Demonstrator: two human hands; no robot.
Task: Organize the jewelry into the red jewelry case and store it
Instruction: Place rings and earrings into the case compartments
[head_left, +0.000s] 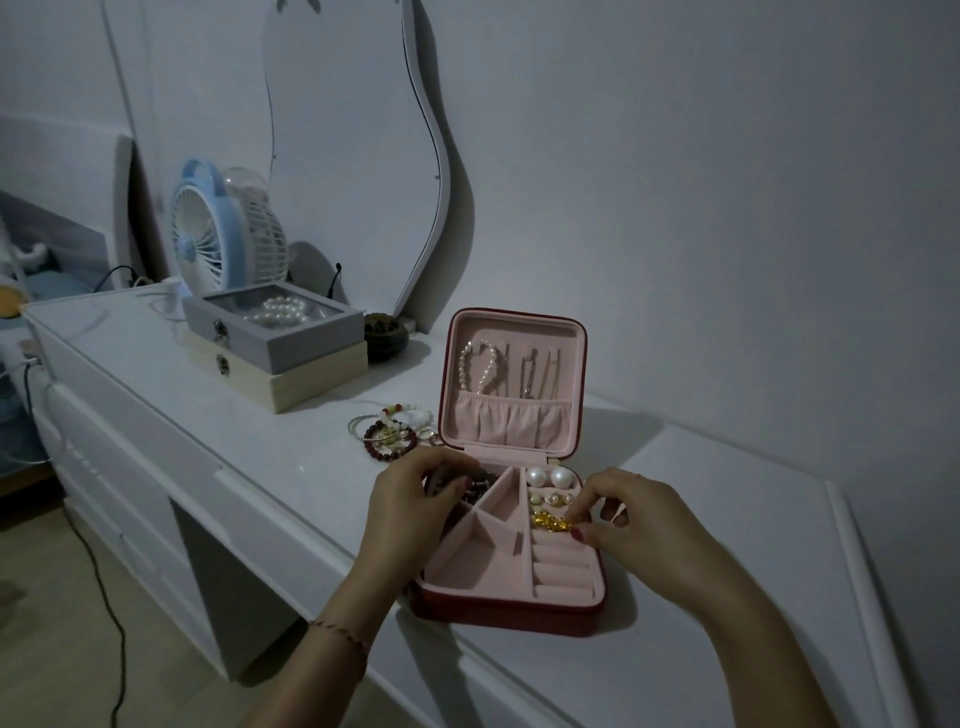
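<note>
A white dresser (218, 415) is standing against a pale wall, carrying a wavy mirror (358, 156), a blue fan (208, 234) and two stacked boxes (280, 353) at its far left. The red jewelry case (511, 616) is lying open near the dresser's front edge, its lid upright and holding a pearl bracelet (475, 366). Loose bracelets (389, 434) are lying just left of the lid. The left hand (410, 499) is curling over the case's far-left compartment, fingertips on dark jewelry there. The right hand (634, 514) is pinching a gold chain (553, 519) over the ring rolls, near two pearl earrings (548, 476).
</note>
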